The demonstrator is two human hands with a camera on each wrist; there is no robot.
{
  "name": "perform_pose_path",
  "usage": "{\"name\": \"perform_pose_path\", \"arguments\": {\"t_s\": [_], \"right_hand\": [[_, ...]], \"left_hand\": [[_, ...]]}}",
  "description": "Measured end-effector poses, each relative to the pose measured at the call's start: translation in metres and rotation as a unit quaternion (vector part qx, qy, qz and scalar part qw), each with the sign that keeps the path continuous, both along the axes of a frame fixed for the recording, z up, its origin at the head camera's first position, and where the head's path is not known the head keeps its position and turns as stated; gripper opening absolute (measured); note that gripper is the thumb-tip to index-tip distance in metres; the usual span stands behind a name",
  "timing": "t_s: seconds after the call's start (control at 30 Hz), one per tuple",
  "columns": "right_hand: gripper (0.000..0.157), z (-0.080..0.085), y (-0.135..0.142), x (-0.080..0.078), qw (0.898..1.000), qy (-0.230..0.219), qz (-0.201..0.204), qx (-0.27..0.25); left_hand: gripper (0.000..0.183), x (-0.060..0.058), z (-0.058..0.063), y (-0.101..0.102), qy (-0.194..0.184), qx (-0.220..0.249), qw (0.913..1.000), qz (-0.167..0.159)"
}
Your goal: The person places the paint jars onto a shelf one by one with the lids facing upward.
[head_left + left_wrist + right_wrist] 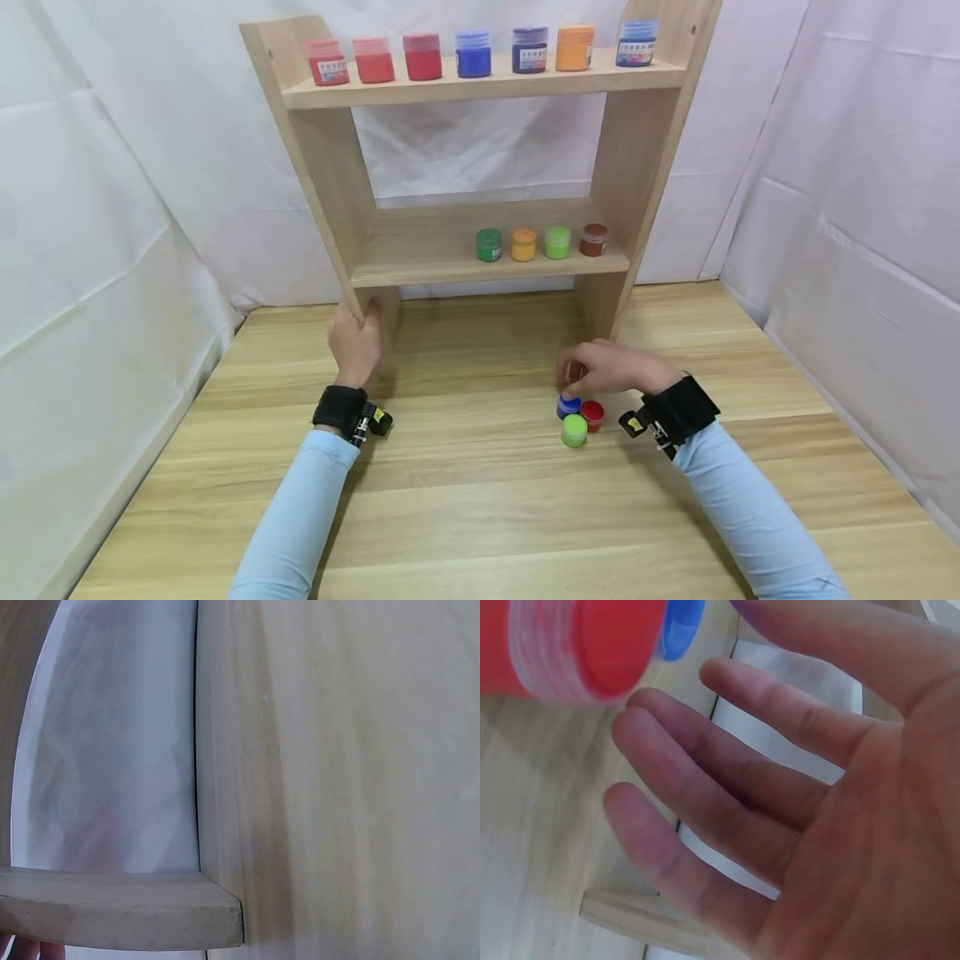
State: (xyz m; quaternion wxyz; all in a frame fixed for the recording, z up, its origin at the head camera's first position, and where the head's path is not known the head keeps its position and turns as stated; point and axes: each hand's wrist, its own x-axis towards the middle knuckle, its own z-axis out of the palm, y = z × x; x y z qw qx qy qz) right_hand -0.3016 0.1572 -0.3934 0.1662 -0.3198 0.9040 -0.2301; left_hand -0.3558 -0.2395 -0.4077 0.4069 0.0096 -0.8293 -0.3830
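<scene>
At the lower left of the wooden shelf unit (341, 225), my left hand (356, 342) grips the side panel, thumb on its inner side. In the left wrist view, only fingertips (51, 951) show beneath the panel's end (120, 915). My right hand (611, 368) is at three small paint jars on the table, fingers spread and loosely bent. Its thumb is right at the lid of the blue jar (568, 407). Beside that jar stand a red jar (592, 416) and a light green jar (574, 431). The right wrist view shows the red jar (615, 645) large, partly covering the blue one (681, 628).
On the middle shelf (420, 242) stand a dark green jar (489, 246), a yellow jar (523, 245), a light green jar (557, 242) and a brown jar (593, 240). Several red, blue and orange jars line the top shelf (480, 89). White cloth (112, 208) hangs around the table.
</scene>
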Motion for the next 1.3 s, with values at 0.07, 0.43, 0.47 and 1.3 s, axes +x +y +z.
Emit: {"name": "perform_pose_path", "arguments": {"t_s": [0.07,0.43,0.47,1.3], "right_hand": [[0.028,-0.0010,-0.0006,0.0003,1.000,-0.010,0.006,-0.001],[0.030,-0.0052,-0.0021,0.0017,0.999,-0.029,0.025,-0.015],[0.030,-0.0054,-0.0021,0.0018,0.999,-0.032,0.028,-0.016],[0.027,-0.0089,-0.0057,0.0028,0.999,-0.027,0.023,-0.015]], "left_hand": [[0.028,-0.0003,0.0012,0.0000,0.004,-0.003,1.0000,0.001],[0.029,-0.0011,0.0003,0.0001,0.008,-0.002,1.0000,-0.003],[0.029,-0.0011,0.0002,0.0000,0.007,-0.001,1.0000,-0.004],[0.032,-0.0011,-0.0002,-0.0005,0.006,0.000,1.0000,-0.007]]}}
